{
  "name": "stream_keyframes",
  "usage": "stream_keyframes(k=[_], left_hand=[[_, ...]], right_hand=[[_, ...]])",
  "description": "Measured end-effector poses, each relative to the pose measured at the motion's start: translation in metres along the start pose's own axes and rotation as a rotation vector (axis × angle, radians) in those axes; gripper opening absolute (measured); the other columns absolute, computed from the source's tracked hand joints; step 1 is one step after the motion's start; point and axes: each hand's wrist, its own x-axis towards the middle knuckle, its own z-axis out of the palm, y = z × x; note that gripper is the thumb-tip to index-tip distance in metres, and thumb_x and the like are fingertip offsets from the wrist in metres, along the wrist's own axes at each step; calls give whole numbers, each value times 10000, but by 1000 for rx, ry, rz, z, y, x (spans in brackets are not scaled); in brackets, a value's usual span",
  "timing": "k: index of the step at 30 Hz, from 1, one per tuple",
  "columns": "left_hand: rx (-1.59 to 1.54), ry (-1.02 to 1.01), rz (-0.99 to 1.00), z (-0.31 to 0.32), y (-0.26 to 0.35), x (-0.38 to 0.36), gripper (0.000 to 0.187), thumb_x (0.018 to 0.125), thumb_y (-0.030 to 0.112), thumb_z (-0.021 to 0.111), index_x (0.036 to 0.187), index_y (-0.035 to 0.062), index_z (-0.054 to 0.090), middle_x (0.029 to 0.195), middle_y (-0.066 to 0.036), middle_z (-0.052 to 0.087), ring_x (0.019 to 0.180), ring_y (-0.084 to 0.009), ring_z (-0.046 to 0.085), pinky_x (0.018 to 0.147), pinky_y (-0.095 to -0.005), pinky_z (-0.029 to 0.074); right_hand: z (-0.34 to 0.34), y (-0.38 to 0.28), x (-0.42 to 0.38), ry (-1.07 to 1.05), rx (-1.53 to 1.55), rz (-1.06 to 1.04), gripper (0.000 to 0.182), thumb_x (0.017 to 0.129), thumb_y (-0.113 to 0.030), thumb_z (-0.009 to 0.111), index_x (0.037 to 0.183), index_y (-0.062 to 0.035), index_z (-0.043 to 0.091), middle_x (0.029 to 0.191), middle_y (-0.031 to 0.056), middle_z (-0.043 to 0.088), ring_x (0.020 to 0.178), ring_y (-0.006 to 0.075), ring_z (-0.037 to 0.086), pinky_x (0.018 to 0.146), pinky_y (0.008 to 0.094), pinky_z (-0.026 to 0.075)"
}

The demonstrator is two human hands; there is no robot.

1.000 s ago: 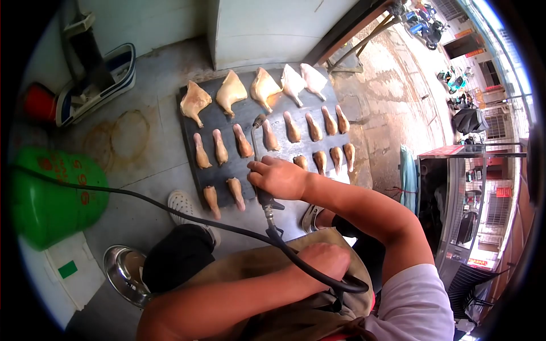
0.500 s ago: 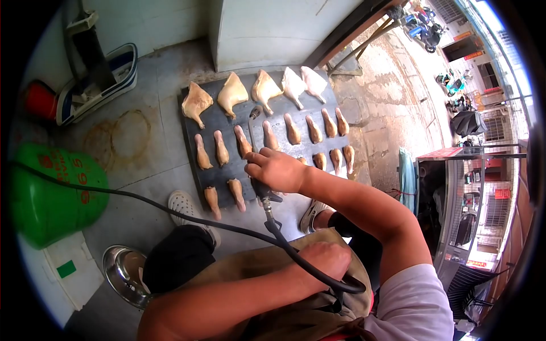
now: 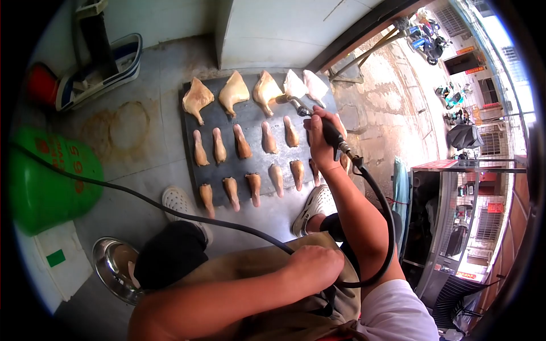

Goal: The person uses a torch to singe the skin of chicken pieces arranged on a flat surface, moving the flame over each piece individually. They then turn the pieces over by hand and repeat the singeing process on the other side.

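Note:
My right hand (image 3: 324, 136) is wrapped round the black handle of a blowtorch (image 3: 331, 135). The nozzle points left, close to a pale leg quarter (image 3: 266, 94) in the top row. Several leg quarters and two rows of drumsticks (image 3: 242, 142) lie on a dark metal tray (image 3: 224, 116). No flame can be made out. Low over the brown apron (image 3: 244, 267), my left hand (image 3: 318, 264) is curled closed. The black hose (image 3: 187, 216) passes beneath it, and whatever its fingers hold is hidden.
A green gas cylinder (image 3: 54, 182) stands at left, with a steel bowl (image 3: 108, 267) below it. My shoes (image 3: 313, 210) are at the tray's near edge. A blue-rimmed basin (image 3: 122, 68) and red bucket (image 3: 42, 85) sit upper left. A glass-sided cart (image 3: 449, 210) is at right.
My right hand has moved right and up with the blowtorch, and the nozzle has swung from the tray's middle to the top row. The hose now loops out to the right, and lower drumsticks are uncovered.

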Motion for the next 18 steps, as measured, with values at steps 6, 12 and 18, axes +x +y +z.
stream_keyframes(k=[6,12,18], left_hand=[[-8,14,0,-4,0,2,172,872,144,539,770,28,616,710,-171,663,685,-348,690,604,-447,556],[8,36,-10,-4,-1,4,160,858,122,538,753,25,612,703,-179,660,669,-344,688,585,-441,556],[12,81,-14,2,-4,9,172,856,128,538,738,27,613,681,-175,656,648,-334,684,574,-426,555]], right_hand=[[-2,10,8,-8,119,93,255,980,-192,600,1142,3,580,848,98,697,763,150,672,755,276,542],[3,9,20,-2,144,85,238,978,-168,597,1141,4,583,871,94,673,774,150,666,760,288,550],[5,10,46,-12,148,85,242,970,-174,611,1134,3,588,894,99,666,785,157,667,759,299,557]])
